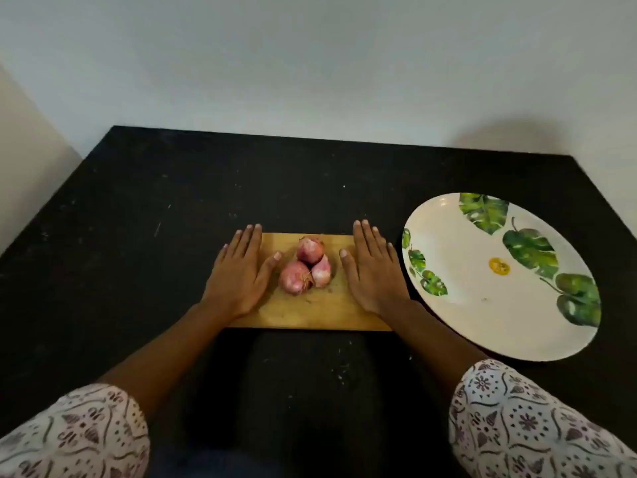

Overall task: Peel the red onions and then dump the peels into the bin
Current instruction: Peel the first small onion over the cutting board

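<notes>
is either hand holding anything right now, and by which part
Nothing is held. The left hand and right hand lie flat, palms down, on the wooden cutting board, either side of three unpeeled red onions.

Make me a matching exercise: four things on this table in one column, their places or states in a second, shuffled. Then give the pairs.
1. red onions
2. plate
3. left hand
4. cutting board

A. flat on the board's left end
B. clustered mid-board, unpeeled
C. empty, right of the board
D. on the black table, under both hands

Pairs: 1-B, 2-C, 3-A, 4-D
</notes>
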Motion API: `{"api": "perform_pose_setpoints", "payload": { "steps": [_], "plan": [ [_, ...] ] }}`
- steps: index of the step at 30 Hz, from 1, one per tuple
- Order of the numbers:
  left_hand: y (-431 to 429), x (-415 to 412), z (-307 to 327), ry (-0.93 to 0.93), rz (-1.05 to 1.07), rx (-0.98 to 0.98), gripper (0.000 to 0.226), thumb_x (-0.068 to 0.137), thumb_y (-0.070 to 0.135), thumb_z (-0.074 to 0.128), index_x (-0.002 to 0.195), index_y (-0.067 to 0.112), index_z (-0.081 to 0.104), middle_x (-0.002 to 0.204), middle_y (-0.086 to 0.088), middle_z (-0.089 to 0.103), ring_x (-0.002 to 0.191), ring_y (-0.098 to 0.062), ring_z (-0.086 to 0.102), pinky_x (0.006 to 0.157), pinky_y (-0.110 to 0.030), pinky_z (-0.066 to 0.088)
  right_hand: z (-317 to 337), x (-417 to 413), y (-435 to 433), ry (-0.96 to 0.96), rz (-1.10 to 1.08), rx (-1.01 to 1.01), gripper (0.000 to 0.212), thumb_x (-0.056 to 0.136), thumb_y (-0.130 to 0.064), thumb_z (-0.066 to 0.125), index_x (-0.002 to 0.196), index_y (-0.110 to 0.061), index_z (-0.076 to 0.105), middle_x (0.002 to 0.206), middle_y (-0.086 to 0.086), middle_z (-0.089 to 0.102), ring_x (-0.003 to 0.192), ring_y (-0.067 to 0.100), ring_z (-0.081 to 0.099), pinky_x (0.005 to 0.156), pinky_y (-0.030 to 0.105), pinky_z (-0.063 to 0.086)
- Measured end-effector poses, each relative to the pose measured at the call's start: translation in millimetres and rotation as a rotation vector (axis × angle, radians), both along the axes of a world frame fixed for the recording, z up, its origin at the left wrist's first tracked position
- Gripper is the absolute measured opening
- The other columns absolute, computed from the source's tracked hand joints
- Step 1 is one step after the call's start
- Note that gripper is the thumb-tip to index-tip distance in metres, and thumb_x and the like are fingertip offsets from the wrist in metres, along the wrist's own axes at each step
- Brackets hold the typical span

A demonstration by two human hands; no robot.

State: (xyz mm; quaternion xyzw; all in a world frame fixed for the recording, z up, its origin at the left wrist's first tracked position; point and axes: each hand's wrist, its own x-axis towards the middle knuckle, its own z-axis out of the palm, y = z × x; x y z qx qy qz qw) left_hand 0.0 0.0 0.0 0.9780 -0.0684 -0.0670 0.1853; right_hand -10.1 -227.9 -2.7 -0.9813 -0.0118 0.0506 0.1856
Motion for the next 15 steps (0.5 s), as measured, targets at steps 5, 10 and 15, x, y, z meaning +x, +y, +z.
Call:
{"api": "perform_pose_setpoints", "payload": {
  "steps": [5,10,15],
  "plan": [
    [1.9,-6.5,-20.3,-0.083,-0.017,0.055,0.093,0.075,0.070,-0.007,0.149,0.015,0.003,0.157,-0.003,0.000,0.144,-0.014,-0.004,0.115,-0.036,0.004,-14.3,-2.2,-2.4,-0.028,0.056,-0.189,0.063,0.101,-0.048,0.014,0.154,-0.016,0.000,0.163,0.003,-0.004,0.149,0.019,-0.006,0.120,0.042,-0.001],
    [0.5,-7.3,-25.8,-0.157,-0.038,0.206,0.092,0.072,0.066,-0.012,0.148,0.014,-0.004,0.157,-0.004,-0.006,0.143,-0.014,-0.007,0.114,-0.031,0.000,-16.0,-5.3,-2.5,-0.057,0.059,-0.230,0.064,0.101,-0.050,0.013,0.154,-0.016,0.000,0.163,0.003,-0.004,0.149,0.018,-0.007,0.121,0.041,-0.001],
    [-3.1,-15.9,-25.6,-0.174,-0.033,0.221,0.085,0.079,0.065,-0.005,0.149,0.015,-0.004,0.157,-0.003,-0.007,0.143,-0.013,-0.007,0.114,-0.029,-0.001,-17.4,-14.5,-4.6,-0.087,0.053,-0.224,0.065,0.100,-0.052,0.014,0.154,-0.018,0.000,0.163,0.001,-0.004,0.149,0.017,-0.006,0.120,0.039,-0.001]
  ]
}}
